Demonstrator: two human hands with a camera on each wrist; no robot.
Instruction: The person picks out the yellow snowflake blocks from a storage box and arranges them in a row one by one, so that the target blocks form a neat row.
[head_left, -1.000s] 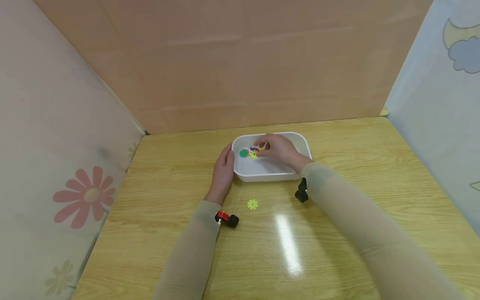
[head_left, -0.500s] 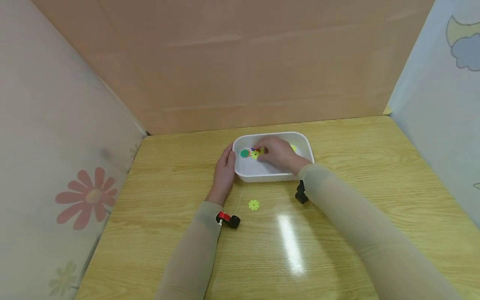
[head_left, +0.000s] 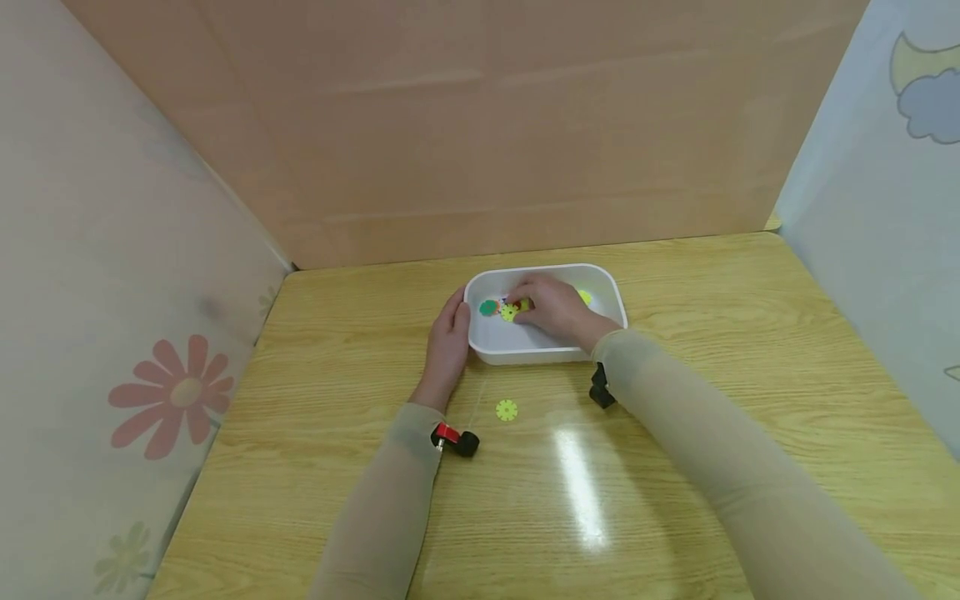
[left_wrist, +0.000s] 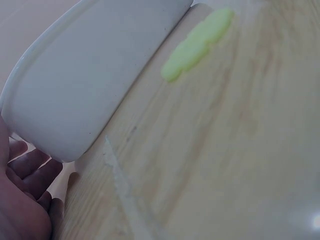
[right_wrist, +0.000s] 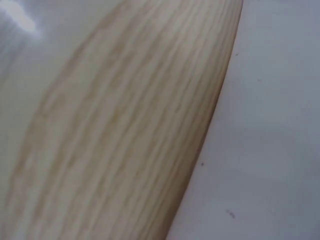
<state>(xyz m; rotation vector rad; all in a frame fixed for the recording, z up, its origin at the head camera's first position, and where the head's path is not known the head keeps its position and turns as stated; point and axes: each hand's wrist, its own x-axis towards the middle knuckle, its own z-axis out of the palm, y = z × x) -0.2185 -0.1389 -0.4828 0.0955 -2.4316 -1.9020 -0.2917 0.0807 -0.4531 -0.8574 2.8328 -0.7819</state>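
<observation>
While left hand (head_left: pixel 447 337), fingers loose, steadied tray (head_left: pixel 532 357), presumably against sliding, I couldn't tell if right hand (head_left: pixel 557 306) pinched discs (head_left: pixel 510 313).

Even light, one bright glare (head_left: pixel 580 487)
It streaks the tabletop (head_left: pixel 337 350) white; both wrist views look hazy, with soft detail.

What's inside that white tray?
A green disc, a yellow disc, red and blue bits, another yellow piece, and part of the right hand, which hides whatever lies beneath it.
</observation>
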